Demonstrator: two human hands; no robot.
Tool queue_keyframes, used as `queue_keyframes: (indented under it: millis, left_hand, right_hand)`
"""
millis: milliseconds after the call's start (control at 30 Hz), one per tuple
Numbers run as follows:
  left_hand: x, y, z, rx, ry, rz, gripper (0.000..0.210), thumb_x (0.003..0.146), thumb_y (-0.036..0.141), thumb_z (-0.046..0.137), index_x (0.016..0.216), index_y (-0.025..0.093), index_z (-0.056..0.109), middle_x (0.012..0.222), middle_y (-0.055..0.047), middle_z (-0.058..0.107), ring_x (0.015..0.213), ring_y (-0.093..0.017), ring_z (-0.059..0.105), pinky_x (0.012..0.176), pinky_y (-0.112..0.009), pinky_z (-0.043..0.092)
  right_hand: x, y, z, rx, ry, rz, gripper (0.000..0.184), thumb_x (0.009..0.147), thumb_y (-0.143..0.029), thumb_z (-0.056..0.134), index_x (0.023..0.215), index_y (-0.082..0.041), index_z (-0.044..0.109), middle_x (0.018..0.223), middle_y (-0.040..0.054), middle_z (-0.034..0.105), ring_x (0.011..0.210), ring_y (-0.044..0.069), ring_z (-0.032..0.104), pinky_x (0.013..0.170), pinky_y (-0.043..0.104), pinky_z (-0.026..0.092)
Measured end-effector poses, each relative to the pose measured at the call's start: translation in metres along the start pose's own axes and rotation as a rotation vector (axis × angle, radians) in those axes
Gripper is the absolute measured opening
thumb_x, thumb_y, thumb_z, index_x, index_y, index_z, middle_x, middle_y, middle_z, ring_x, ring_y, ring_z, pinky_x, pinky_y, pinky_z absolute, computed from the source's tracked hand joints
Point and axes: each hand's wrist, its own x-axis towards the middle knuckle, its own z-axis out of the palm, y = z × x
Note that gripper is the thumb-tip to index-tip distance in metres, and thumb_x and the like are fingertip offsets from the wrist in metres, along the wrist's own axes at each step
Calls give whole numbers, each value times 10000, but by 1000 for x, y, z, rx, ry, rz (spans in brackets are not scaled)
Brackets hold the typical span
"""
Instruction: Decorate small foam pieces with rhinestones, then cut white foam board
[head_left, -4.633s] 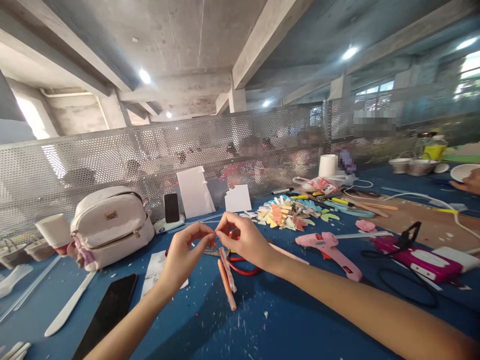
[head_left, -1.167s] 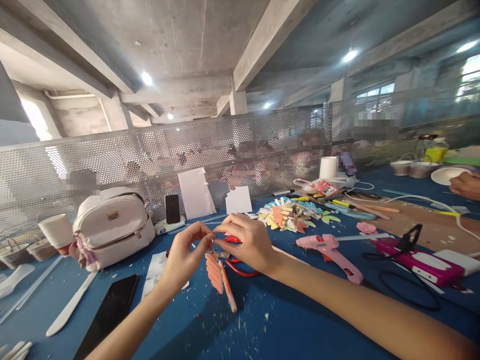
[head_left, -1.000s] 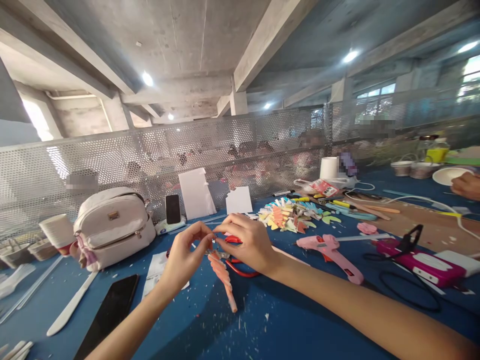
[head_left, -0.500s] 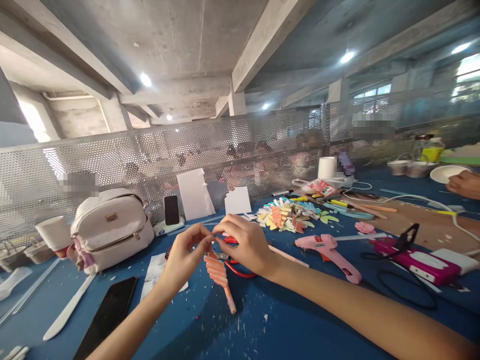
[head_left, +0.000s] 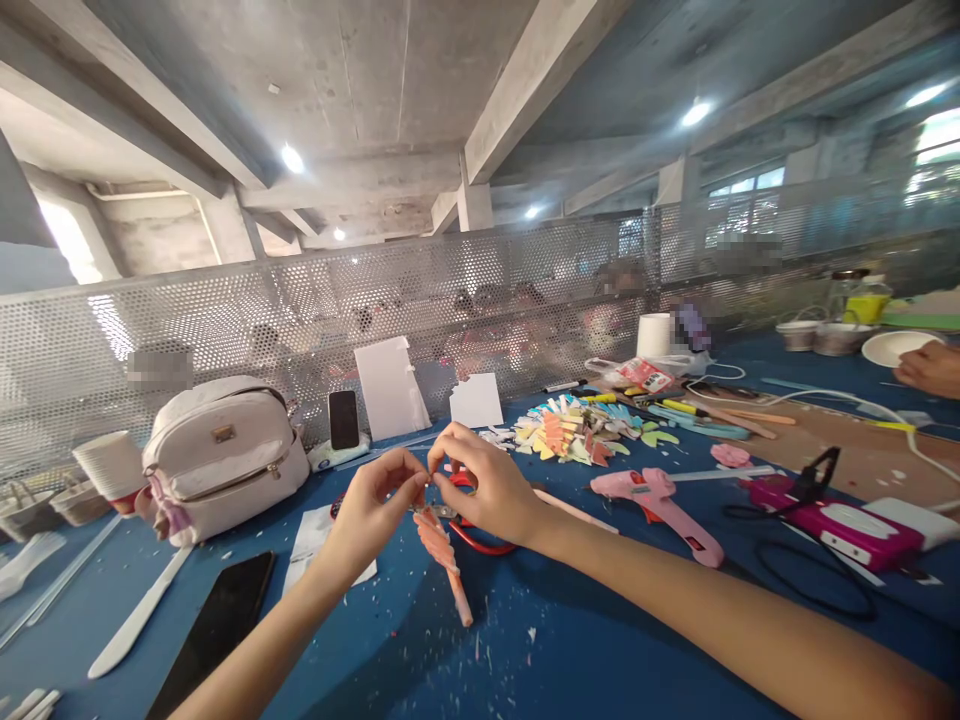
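Observation:
My left hand [head_left: 380,505] and my right hand [head_left: 484,487] meet at the fingertips over the middle of the table, both closed in a pinch. Just under them hangs an orange layered piece [head_left: 436,543], made of overlapping pale-edged strips, with a pinkish stick [head_left: 460,600] running out of its lower end. The fingers pinch at its top; the exact small part between them is hidden. Behind my right hand lies a red-handled tool [head_left: 484,543], partly covered. A white sheet [head_left: 309,545] rests on the table beyond my left forearm.
To the right lie a pink glue gun [head_left: 656,500], a magenta power strip [head_left: 832,525] with cables, and a pile of coloured scraps [head_left: 566,430]. On the left are a white backpack [head_left: 225,460], a dark phone [head_left: 214,635] and a white plastic knife [head_left: 139,615]. Another person's hand [head_left: 926,368] holds a white bowl.
The orange layered piece has turned about its length and now looks narrower, its top slightly further right. Both hands stay pinched in nearly the same place.

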Motion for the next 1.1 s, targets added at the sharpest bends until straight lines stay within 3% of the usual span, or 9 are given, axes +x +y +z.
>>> queue_keyframes:
  millis: [167, 367, 600, 833, 1100]
  left_hand:
    - [0, 0, -1, -2, 8, 2, 252, 861, 370, 632, 715, 165, 611, 632, 15, 575, 614, -143, 556, 607, -248, 443]
    - [1, -2, 0, -4, 49, 4, 237, 875, 357, 621, 735, 165, 623, 639, 8, 607, 619, -145, 600, 602, -244, 487]
    - [1, -2, 0, 52, 103, 33, 175, 854, 302, 636, 782, 158, 705, 698, -38, 718, 683, -179, 677, 675, -278, 539]
    - [-2, -1, 0, 146, 159, 41, 109, 819, 256, 670, 773, 185, 738, 734, -39, 770, 702, -201, 713, 691, -291, 554]
    - [-4, -1, 3, 211, 147, 75, 130, 849, 277, 655, 775, 191, 717, 720, -32, 755, 706, -202, 700, 690, -286, 531]
  right_hand:
    - [1, 1, 1, 6, 33, -20, 92, 870, -121, 581, 867, -211, 562, 858, -2, 585, 745, 138, 567, 697, 251, 450]
    - [2, 1, 1, 124, 61, 35, 64, 875, -139, 617, 867, -203, 619, 730, -29, 641, 584, 101, 548, 554, 216, 405]
    - [4, 3, 1, 192, 62, 75, 53, 881, -157, 611, 843, -189, 629, 774, -5, 683, 662, 116, 617, 545, 214, 422]
    - [3, 2, 1, 53, 97, 51, 74, 866, -163, 645, 804, -195, 619, 719, -20, 659, 584, 107, 558, 554, 231, 391]
    - [-1, 2, 1, -142, 111, -35, 98, 847, -122, 617, 799, -202, 587, 776, -8, 653, 712, 136, 610, 639, 232, 411]
